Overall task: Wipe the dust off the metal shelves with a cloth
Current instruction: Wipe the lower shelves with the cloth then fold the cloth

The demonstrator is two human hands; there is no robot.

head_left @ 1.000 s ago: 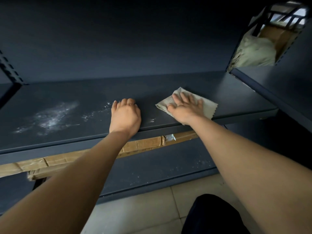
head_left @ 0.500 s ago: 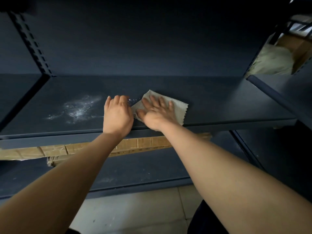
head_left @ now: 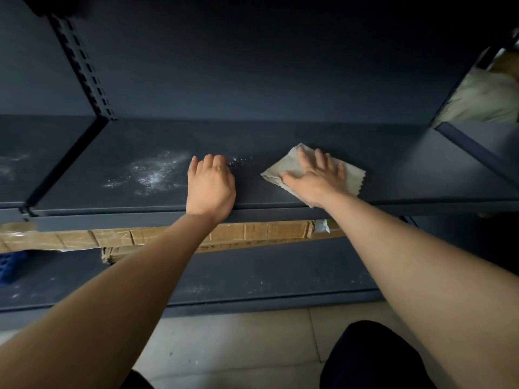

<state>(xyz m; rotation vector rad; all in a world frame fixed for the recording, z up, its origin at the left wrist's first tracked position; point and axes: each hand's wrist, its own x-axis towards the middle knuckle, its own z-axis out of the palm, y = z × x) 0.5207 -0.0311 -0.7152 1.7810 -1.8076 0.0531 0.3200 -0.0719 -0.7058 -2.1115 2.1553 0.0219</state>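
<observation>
A dark blue metal shelf [head_left: 393, 164] runs across the view at chest height. My right hand [head_left: 314, 178] lies flat with fingers spread, pressing a beige cloth [head_left: 289, 164] with zigzag edges onto the shelf. My left hand [head_left: 210, 186] rests on the shelf's front edge, fingers curled under, holding nothing. A white dust patch [head_left: 151, 175] lies just left of my left hand. A few white specks [head_left: 241, 161] sit between my two hands.
A perforated upright post [head_left: 84, 63] divides the shelf from a left bay with more dust [head_left: 11, 164]. Taped cardboard boxes [head_left: 252, 231] lie on the lower shelf [head_left: 252, 276], which is speckled. A pale bag [head_left: 483, 99] shows far right. Tiled floor lies below.
My right hand has slid the cloth to the right, away from my left hand, uncovering a few specks between them. My left hand has stayed on the shelf edge.
</observation>
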